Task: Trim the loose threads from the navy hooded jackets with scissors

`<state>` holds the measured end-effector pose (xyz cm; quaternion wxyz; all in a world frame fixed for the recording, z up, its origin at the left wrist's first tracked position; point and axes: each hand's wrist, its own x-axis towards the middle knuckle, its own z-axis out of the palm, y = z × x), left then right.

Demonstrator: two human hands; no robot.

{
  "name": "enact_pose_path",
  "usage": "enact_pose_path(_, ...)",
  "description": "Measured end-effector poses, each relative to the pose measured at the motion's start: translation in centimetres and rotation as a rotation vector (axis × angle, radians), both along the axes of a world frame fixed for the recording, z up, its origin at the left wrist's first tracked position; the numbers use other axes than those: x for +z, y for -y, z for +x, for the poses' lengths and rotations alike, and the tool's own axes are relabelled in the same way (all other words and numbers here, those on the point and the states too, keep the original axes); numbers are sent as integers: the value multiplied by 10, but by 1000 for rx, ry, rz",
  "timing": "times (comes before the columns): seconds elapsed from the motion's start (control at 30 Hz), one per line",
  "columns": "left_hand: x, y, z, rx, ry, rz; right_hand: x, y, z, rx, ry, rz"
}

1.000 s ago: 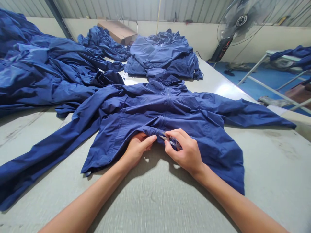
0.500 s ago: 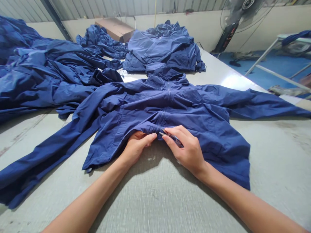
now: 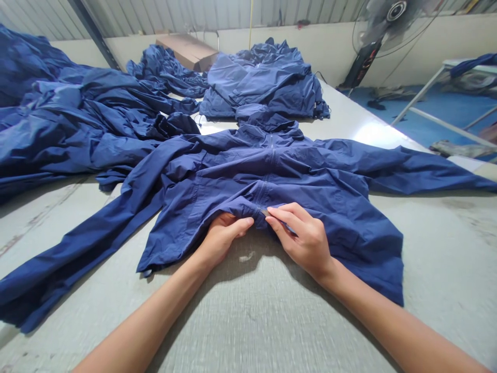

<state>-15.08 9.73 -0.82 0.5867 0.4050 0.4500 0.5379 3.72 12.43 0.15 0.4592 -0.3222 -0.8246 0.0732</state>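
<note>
Head view: fingers at the hem of a jacket, centre of the frame. The left hand (image 3: 223, 239) grips the hem, thumb lying over the cloth and the other fingers partly hidden beneath it. The right hand (image 3: 302, 234) pinches a pair of snips (image 3: 265, 212) between thumb and forefinger; only the metal tip shows, pointing at the front seam (image 3: 262, 194), and the rest lies within the hand. Compared with one second earlier, when two blades stood visibly apart, the blades have drawn in and the right fingertips have closed up, while the left hand keeps its hold on the same stretch of hem. This may be judged a closing stroke at the foot of the seam, with the work still confined to that spot; whether anything has been severed cannot be told. The jacket (image 3: 318, 178) spreads across the middle of the frame, collar away from the wearer of the camera, one sleeve reaching to the lower left and the other to the right edge. It lies on a pale table (image 3: 248, 316). Beyond, a loose pile (image 3: 73, 116) of blue garments fills the upper left, and a neater stack (image 3: 260, 85) stands at upper centre, near a carton (image 3: 190, 49). A fan (image 3: 396, 11) and a white rack (image 3: 419, 95) occupy the upper right.
</note>
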Motion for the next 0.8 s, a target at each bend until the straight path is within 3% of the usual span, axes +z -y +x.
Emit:
enact_pose_path(0.43,-1,-3,0,-27,35,6,6,-9,6,69,86,76)
enact_pose_path(0.8,1,-2,1,-177,15,-35,6,-19,12,165,173,92)
